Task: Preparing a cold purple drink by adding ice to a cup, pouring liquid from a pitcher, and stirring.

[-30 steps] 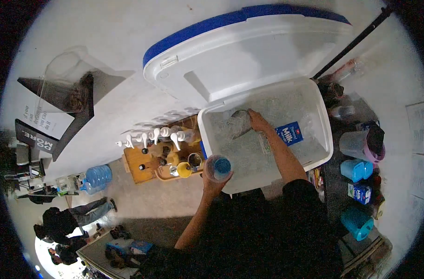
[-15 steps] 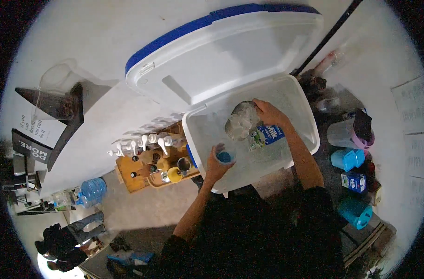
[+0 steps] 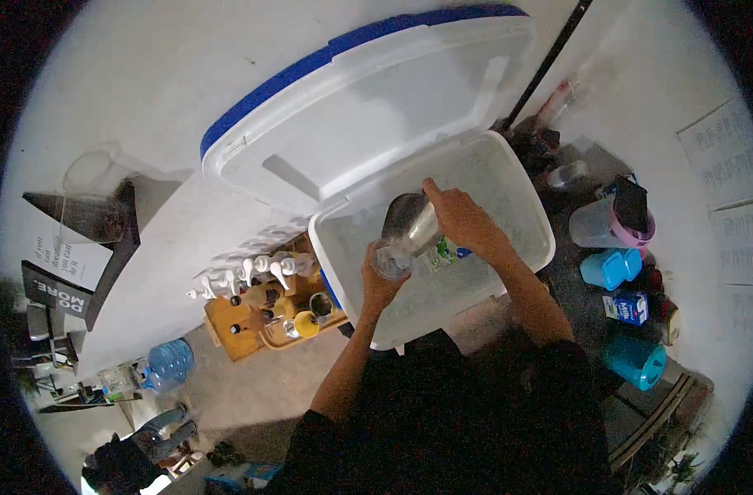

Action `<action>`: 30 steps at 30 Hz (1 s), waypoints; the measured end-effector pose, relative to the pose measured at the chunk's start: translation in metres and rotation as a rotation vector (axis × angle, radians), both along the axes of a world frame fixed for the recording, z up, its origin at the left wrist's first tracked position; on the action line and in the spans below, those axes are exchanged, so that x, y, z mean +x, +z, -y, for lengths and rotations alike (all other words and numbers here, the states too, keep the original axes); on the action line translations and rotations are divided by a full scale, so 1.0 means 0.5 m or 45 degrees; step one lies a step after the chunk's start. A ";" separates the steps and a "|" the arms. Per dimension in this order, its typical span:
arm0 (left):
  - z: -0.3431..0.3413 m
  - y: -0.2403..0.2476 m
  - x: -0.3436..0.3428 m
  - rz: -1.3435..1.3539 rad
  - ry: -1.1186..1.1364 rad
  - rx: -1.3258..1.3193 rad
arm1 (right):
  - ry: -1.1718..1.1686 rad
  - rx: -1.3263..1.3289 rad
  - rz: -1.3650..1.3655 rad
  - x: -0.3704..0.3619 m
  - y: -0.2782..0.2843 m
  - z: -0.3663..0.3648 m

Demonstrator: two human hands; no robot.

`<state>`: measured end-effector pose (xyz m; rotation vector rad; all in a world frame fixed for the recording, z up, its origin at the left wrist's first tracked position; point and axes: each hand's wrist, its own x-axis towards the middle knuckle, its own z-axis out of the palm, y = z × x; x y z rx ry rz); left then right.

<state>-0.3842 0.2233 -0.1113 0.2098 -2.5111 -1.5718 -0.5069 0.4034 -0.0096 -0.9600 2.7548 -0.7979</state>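
My left hand [image 3: 380,285] is wrapped round a clear cup [image 3: 391,261], held over the near left part of a white cooler box [image 3: 508,290]. Pale ice shows at the cup's mouth. In my right hand [image 3: 465,216] is a metal ice scoop [image 3: 416,221], tilted down so its front edge meets the cup's rim. A milk carton [image 3: 444,256] lies inside the cooler, partly hidden behind the scoop and my right hand. The cooler's white lid [image 3: 376,107] with its blue edge stands raised at the back.
Pump bottles [image 3: 265,268] and a yellow cup [image 3: 307,325] stand on a wooden tray [image 3: 228,322] to the left. On the right are a blue container [image 3: 611,269], another milk carton [image 3: 626,308] and a turquoise jug [image 3: 636,361]. A person [image 3: 129,462] is far off at lower left.
The scoop has moved left and tipped from level, heaped with ice, to slanting into the cup. My left hand has lifted the cup slightly to meet it.
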 end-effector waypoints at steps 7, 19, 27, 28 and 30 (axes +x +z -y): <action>0.032 -0.024 0.031 -0.138 0.133 0.031 | -0.280 -0.048 -0.018 -0.015 0.014 -0.021; 0.032 0.006 0.084 -0.026 0.084 -0.054 | -0.481 0.111 -0.008 -0.089 -0.373 0.015; 0.051 -0.004 0.128 0.018 0.216 0.005 | -0.315 0.180 0.125 -0.061 -0.481 0.104; 0.050 0.004 0.127 0.049 0.184 0.029 | -0.292 0.151 0.080 -0.062 -0.488 0.090; 0.047 0.004 0.130 0.010 0.186 0.047 | -0.275 0.125 0.033 -0.069 -0.491 0.074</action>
